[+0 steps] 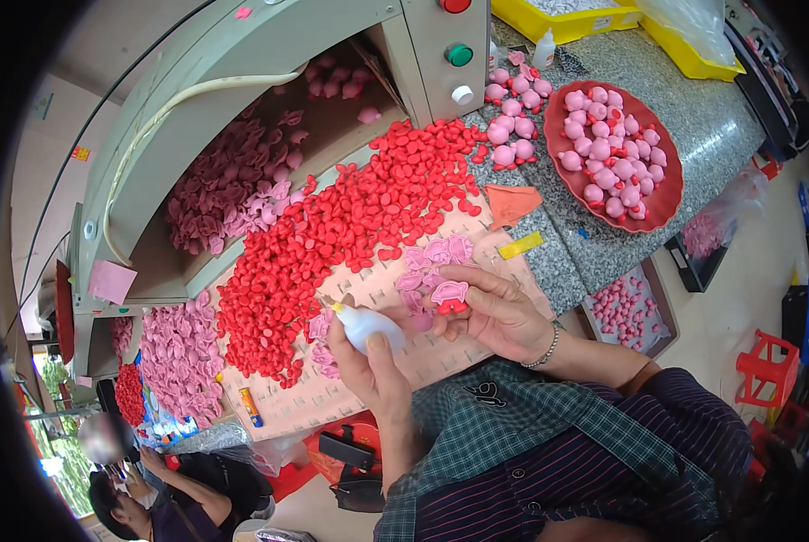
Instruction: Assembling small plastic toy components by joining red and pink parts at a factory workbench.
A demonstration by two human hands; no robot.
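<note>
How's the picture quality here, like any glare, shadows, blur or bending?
Head view: the squeeze bottle and pink-and-red piece look fairly sharp; the grey machine is shadowed inside; the window at lower left glares; a round patch near it is smeared; fisheye distortion bends edges toward the black rim.

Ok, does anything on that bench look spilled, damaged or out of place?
Nothing looks clearly damaged. The red pieces lie in a loose heap, probably not a spill. Slightly odd: a yellow strip lies askew at the right edge of the pink mat.
</note>
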